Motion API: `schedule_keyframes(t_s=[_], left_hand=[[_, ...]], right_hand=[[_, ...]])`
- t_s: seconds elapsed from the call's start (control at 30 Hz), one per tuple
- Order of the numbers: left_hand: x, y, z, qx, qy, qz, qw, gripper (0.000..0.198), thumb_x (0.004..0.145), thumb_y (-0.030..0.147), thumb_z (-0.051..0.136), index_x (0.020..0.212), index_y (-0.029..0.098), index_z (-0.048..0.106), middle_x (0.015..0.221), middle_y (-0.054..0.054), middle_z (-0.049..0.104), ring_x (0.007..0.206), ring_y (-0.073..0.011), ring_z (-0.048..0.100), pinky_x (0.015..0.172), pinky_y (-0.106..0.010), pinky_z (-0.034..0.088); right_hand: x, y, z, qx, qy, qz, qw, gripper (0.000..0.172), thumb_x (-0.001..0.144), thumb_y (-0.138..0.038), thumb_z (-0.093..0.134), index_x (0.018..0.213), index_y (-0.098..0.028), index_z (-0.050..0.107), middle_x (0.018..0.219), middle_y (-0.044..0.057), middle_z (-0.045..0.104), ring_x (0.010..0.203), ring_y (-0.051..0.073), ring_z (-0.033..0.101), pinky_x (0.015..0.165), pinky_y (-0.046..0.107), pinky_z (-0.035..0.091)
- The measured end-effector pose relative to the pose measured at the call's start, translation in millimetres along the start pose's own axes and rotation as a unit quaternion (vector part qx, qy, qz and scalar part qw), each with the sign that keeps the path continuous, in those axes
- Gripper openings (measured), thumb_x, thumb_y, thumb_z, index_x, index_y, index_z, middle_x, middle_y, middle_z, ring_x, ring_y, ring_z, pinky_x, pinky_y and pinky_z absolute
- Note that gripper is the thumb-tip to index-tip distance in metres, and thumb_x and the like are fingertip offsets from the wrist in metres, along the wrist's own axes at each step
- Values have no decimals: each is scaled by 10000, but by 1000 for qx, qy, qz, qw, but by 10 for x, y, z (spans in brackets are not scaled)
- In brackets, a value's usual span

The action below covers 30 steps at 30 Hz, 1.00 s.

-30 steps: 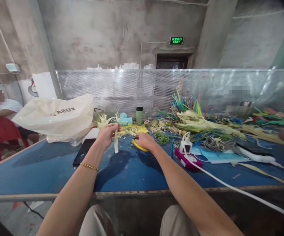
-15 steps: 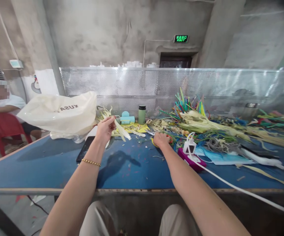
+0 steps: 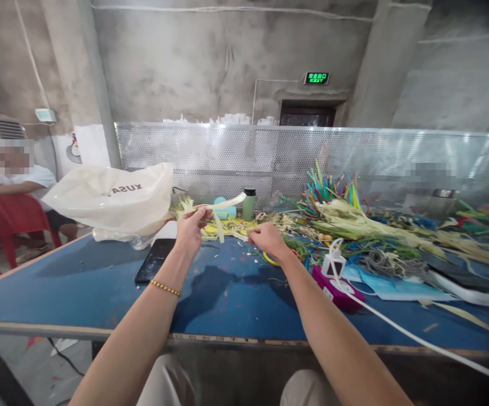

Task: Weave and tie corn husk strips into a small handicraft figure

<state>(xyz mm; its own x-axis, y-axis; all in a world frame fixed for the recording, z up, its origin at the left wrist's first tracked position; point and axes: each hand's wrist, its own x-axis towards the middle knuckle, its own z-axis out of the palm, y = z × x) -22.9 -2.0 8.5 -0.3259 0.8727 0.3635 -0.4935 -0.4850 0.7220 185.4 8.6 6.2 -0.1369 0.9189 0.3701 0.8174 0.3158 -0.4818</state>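
Note:
My left hand (image 3: 191, 230) is closed, thumb against fingers, on a pale corn husk (image 3: 230, 202). One of its strips reaches out to the right, another hangs down, and a frayed end shows behind the wrist. Over the table's middle, my right hand (image 3: 267, 239) has its fingers curled together. What they hold, if anything, is too small to make out. Just under this hand a yellow loop (image 3: 271, 259), seemingly a scissors handle, lies on the table, partly covered by the wrist.
Left on the blue table (image 3: 100, 293) are a phone (image 3: 154, 260) and a big cream bag (image 3: 109, 197). A green bottle (image 3: 249, 204) stands behind. To the right lie a husk bundle (image 3: 354, 221), coiled cords (image 3: 377, 262) and a purple power block (image 3: 338, 290) with a white cable. A person sits far left.
The husk strip in my left hand has swung from hanging down to pointing right. My right hand has left the scissors and moved slightly left, fingers curled. The view has shifted a little.

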Motion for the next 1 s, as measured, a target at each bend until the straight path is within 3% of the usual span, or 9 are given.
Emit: schedule_keyframes(t_s=[0.07, 0.2, 0.27, 0.33, 0.43, 0.57, 0.67, 0.8, 1.0], left_hand=[[-39, -26, 44, 2, 7, 11, 1000, 307, 630, 268, 780, 882, 151, 651, 794, -41, 729, 682, -127, 653, 556, -211, 395], [-183, -147, 169, -16, -80, -33, 996, 331, 633, 294, 781, 906, 156, 654, 834, -49, 730, 672, -145, 642, 585, -246, 435], [-251, -211, 211, -7, -121, -51, 991, 328, 641, 301, 780, 908, 144, 673, 831, -57, 722, 676, -149, 636, 601, -256, 445], [-290, -254, 221, 17, -149, -84, 985, 337, 654, 311, 773, 931, 136, 696, 849, -70, 717, 652, -134, 615, 583, -244, 425], [-294, -263, 192, 100, -151, -109, 977, 307, 688, 340, 741, 927, 148, 729, 878, -86, 713, 648, -135, 592, 557, -237, 394], [-275, -200, 160, 290, -109, 51, 949, 215, 653, 297, 778, 843, 202, 751, 851, -71, 705, 800, -201, 605, 625, -251, 411], [-293, -173, 174, 354, -204, 96, 908, 133, 709, 336, 739, 729, 204, 740, 732, -50, 683, 756, -202, 586, 640, -261, 404], [-332, -224, 190, 343, -318, 40, 883, 306, 787, 388, 657, 568, 174, 672, 529, -34, 599, 561, -157, 510, 582, -261, 375], [-350, -277, 168, 286, -317, -58, 902, 325, 775, 443, 665, 675, 135, 699, 482, -3, 500, 444, -93, 381, 461, -230, 253]], right_hand=[[-76, -181, 93, 223, -96, -55, 968, 425, 882, -487, 518, 809, -135, 745, 829, 116, 737, 683, 178, 644, 570, 249, 455], [-134, -431, 305, 464, -108, -53, 878, 478, 823, -582, 570, 974, -155, 719, 978, 101, 718, 784, 154, 632, 573, 208, 446], [-97, -444, 352, 529, -66, -36, 845, 480, 808, -584, 578, 1003, -167, 714, 933, 81, 714, 788, 154, 628, 584, 209, 449], [-40, -394, 344, 553, 26, -17, 832, 454, 779, -549, 612, 969, -152, 722, 802, 54, 697, 712, 141, 603, 562, 206, 429], [24, -271, 252, 514, 125, -16, 848, 413, 752, -499, 621, 861, -118, 735, 559, -6, 571, 522, 104, 477, 486, 209, 353], [17, -155, 118, 364, 139, -51, 920, 359, 769, -437, 598, 739, -111, 745, 482, -16, 503, 495, 102, 436, 489, 224, 329], [-16, -139, 99, 269, 142, -63, 951, 359, 768, -421, 606, 618, -115, 719, 457, -8, 490, 503, 105, 447, 491, 224, 320], [-4, -136, 140, 289, 83, -94, 949, 364, 794, -435, 572, 682, -121, 719, 470, -14, 504, 470, 97, 448, 468, 214, 320], [109, -22, 55, 393, 104, -22, 913, 395, 753, -494, 628, 547, -175, 521, 413, -55, 389, 365, 68, 328, 385, 224, 247]])
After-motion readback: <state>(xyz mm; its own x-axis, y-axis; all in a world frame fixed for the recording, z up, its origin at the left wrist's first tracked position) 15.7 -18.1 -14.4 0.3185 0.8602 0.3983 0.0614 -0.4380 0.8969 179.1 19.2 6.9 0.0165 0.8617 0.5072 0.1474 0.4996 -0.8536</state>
